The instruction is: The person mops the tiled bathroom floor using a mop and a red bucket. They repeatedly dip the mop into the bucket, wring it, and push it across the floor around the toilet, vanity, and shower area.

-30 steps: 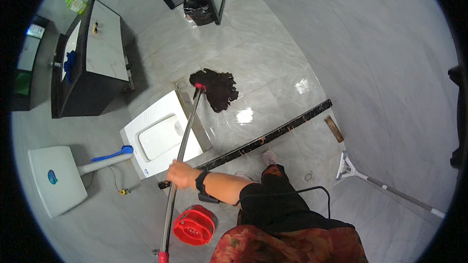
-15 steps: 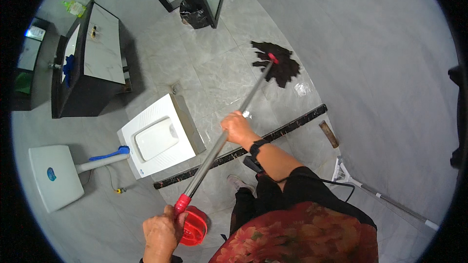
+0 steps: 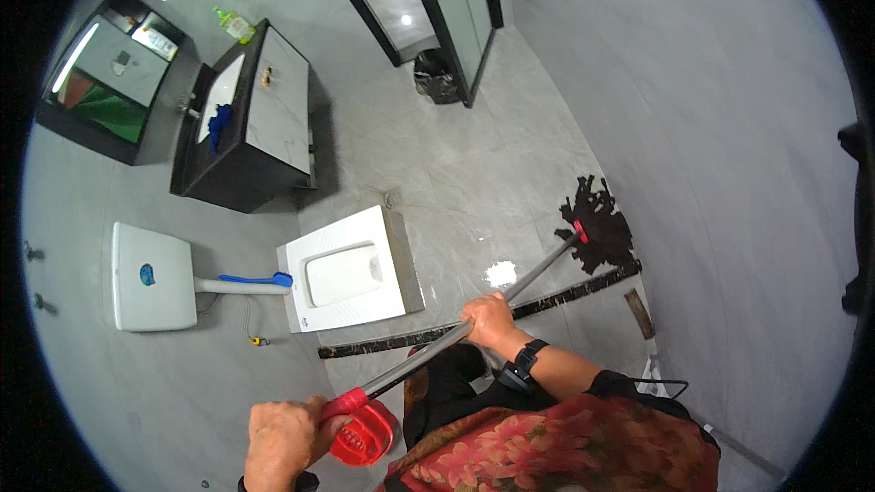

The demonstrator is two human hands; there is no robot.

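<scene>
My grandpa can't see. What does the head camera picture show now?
A person grips a mop with both hands, left hand at its red grip, right hand farther along, its dark strands spread on grey floor tiles. A red bucket and white squat toilet are nearby.

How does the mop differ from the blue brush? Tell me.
The mop has a ragged dark head on a grey pole; the brush is blue. The mop is longer than the brush. The mop is held; the brush lies unheld along the white pipe. Both have a head on a handle.
</scene>
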